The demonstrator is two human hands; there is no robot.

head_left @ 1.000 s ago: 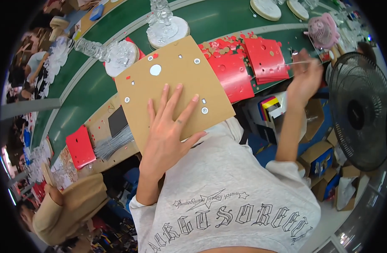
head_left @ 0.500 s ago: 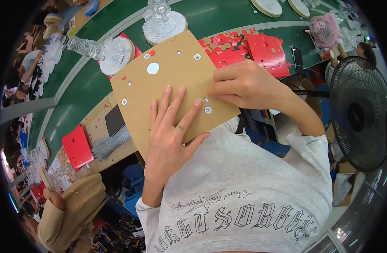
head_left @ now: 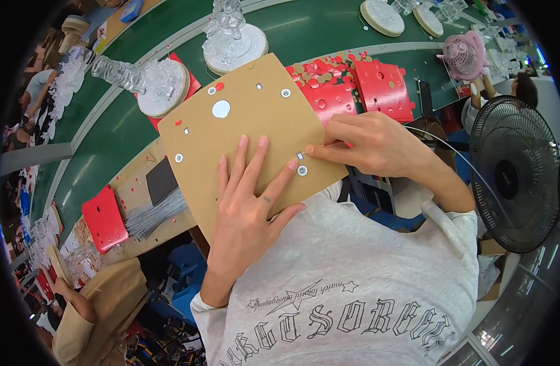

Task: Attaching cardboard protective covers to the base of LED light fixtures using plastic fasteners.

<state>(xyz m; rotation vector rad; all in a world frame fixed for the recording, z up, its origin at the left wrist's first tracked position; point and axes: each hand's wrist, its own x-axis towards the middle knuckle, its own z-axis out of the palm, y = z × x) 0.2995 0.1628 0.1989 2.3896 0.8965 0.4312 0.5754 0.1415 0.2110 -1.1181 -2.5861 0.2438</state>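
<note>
One brown cardboard panel (head_left: 255,116) lies between the person's grey shirt (head_left: 328,256) and the green worktable (head_left: 310,36). The left hand (head_left: 246,204) rests flat on it, fingers spread. The right hand (head_left: 371,143) pinches a thin pale wire (head_left: 450,147), fingertips beside a small slot (head_left: 300,155) near the panel's right edge. Red punched sheets (head_left: 386,88) lie just beyond.

The square tan board (head_left: 261,116) is brightly, evenly lit; the glossy red sheets (head_left: 333,102) are touched by glare; outer edges are bent and blackened.
</note>
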